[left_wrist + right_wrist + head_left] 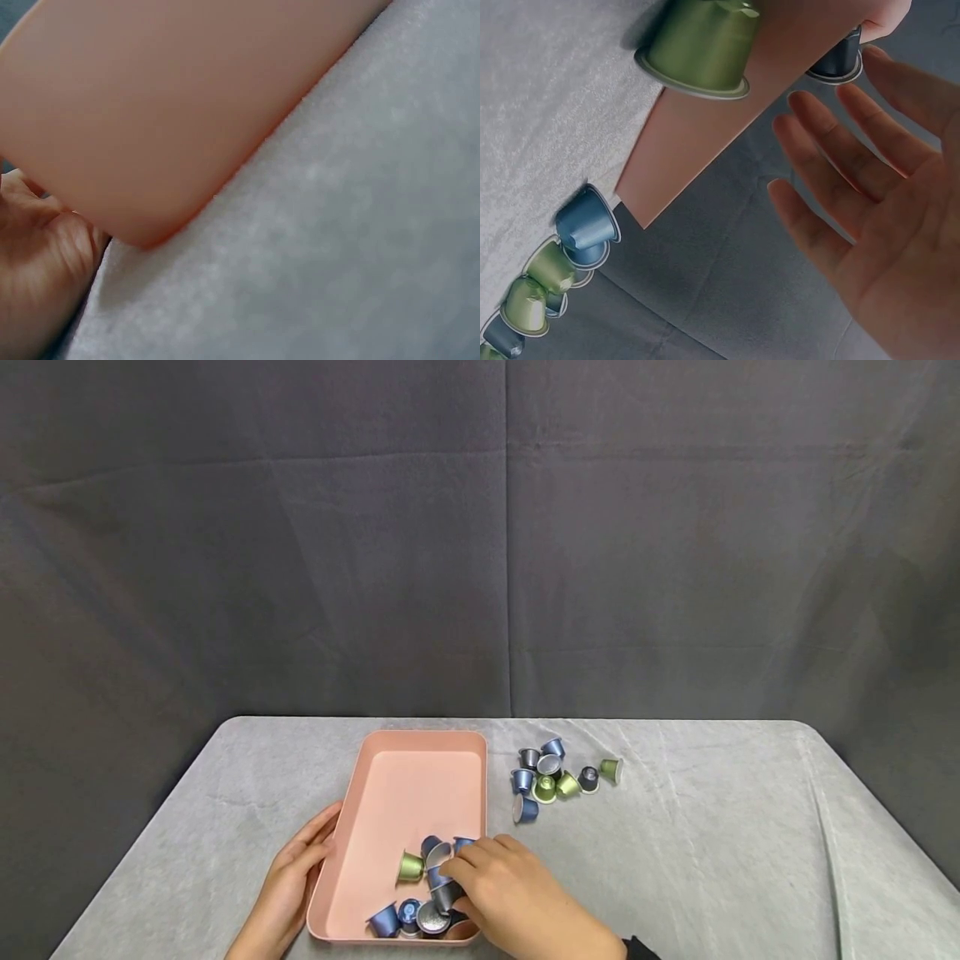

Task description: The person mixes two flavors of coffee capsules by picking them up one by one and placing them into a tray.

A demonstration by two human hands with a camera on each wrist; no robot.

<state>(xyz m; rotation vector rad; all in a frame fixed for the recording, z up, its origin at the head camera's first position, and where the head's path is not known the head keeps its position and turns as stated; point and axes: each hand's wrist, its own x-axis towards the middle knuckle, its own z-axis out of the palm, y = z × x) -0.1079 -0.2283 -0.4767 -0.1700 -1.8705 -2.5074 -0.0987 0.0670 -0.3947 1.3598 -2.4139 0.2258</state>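
Observation:
A pink tray (427,785) lies on the table with several coffee capsules gathered at its near end, among them a green capsule (410,867) and a blue capsule (385,921). My left hand (288,868) rests along the tray's left outer wall, fingers mostly straight; its palm shows beside the tray in the left wrist view. Over the tray's near right corner is my right hand (517,893). In the right wrist view its fingers are spread and loosely bent, and a dark capsule (840,60) is just off the fingertips. Some capsules under this hand are hidden.
Several more capsules lie on the grey table cloth (712,827) right of the tray, including a blue capsule (526,809) and a green capsule (611,769). A dark grey curtain (637,552) hangs behind the table.

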